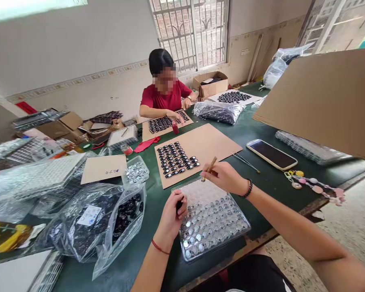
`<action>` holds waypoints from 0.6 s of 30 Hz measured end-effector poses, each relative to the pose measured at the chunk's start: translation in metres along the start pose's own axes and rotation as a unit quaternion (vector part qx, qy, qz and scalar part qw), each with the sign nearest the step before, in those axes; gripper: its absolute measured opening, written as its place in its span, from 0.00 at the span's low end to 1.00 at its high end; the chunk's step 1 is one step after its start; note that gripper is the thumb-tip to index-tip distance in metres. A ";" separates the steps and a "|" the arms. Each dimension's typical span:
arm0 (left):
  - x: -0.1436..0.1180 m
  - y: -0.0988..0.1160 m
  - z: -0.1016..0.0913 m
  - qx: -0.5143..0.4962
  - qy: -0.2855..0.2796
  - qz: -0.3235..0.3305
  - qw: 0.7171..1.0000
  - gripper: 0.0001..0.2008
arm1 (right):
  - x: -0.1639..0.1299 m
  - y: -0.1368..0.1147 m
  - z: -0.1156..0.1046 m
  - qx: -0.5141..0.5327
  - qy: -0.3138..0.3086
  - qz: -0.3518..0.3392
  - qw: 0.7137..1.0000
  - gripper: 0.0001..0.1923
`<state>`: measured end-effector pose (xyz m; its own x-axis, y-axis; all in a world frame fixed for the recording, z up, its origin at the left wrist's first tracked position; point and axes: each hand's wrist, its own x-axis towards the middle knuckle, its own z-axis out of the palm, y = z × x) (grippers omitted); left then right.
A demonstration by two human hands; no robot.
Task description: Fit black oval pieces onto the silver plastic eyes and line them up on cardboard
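Note:
My left hand (174, 211) is closed around a small black piece (179, 204) at the left edge of a clear plastic tray (187, 256). Rows of shiny round pieces (213, 225) sit in the tray's pockets. Above the tray's far end, my right hand (226, 177) pinches a short wooden stick (212, 164), its lower tip near the tray. Just beyond lies a cardboard sheet (209, 140) with rows of black oval pieces (176, 158) that have pale centres. Tweezers (246, 162) rest to the right of the sheet.
Left of the tray are a bag of black pieces (79, 221) and a tub of silvery discs (136, 172). A phone (272, 154) and a beaded strap (316, 187) lie right. Across the table, a person in red (167, 93) handles black pieces. A large cardboard flap (325, 101) juts in.

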<state>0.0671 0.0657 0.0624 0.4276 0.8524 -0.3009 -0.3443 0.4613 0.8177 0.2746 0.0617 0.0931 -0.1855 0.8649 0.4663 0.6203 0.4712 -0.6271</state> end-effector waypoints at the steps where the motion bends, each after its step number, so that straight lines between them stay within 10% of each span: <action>1: 0.000 -0.001 0.000 0.009 0.004 0.005 1.000 0.08 | 0.005 0.000 0.006 0.023 0.018 -0.009 1.000 0.13; 8: -0.002 -0.011 0.003 0.215 0.070 0.071 0.971 0.17 | -0.009 0.004 0.039 0.135 0.094 0.027 0.986 0.16; 12: -0.010 -0.014 0.006 0.439 0.113 0.214 0.865 0.12 | -0.020 0.003 0.042 0.100 0.078 0.014 0.992 0.15; 18: -0.010 -0.016 0.003 0.678 0.031 0.267 0.684 0.17 | -0.025 -0.004 0.046 0.059 0.045 -0.022 0.997 0.13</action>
<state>0.0704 0.0488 0.0535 0.4935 0.8380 0.2330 0.6722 -0.5375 0.5091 0.2413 0.0467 0.0551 -0.1379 0.8269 0.5451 0.5175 0.5294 -0.6722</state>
